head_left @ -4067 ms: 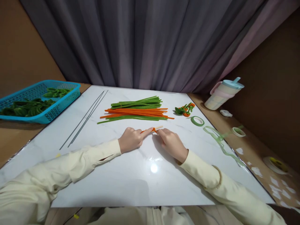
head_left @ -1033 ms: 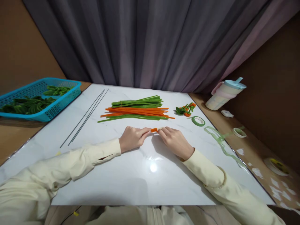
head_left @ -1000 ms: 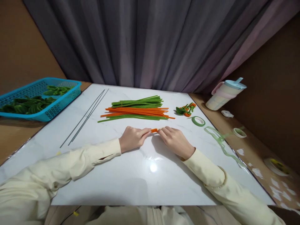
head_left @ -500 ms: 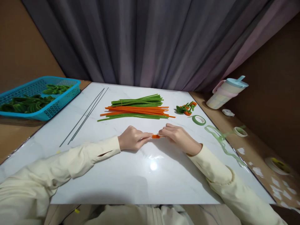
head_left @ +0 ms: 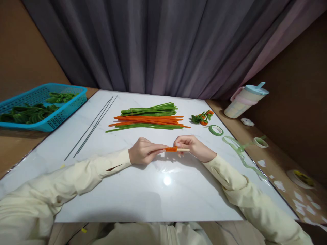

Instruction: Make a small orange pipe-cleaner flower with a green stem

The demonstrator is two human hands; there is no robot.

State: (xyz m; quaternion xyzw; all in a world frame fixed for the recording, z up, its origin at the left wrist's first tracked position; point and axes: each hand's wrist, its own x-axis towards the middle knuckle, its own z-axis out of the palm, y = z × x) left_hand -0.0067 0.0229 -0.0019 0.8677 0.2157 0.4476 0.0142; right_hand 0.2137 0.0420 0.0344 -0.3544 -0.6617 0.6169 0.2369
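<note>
My left hand [head_left: 144, 150] is closed in a pinch on the left end of a thin wooden stick [head_left: 184, 150]. Around that stick an orange pipe cleaner [head_left: 171, 149] is wound in a tight coil, right beside the left fingertips. My right hand [head_left: 190, 146] has its fingers curled at the coil's right end, closed on the pipe cleaner there, while the bare end of the stick points toward the palm. Just beyond the hands lie orange pipe cleaners [head_left: 150, 120] between green pipe cleaners [head_left: 150, 110] in a row.
A blue basket [head_left: 53, 119] with green coiled pieces stands at left, near thin dark wires [head_left: 94, 126]. At right are small orange-and-green pipe cleaner pieces [head_left: 203, 118], a green tape roll [head_left: 216, 130], a loose green strip [head_left: 237, 146], a tumbler [head_left: 242, 102] and paper scraps [head_left: 279, 185].
My right hand has shifted its grip and opened slightly, uncovering the bare right end of the stick and more of the orange coil. My left hand keeps its place.
</note>
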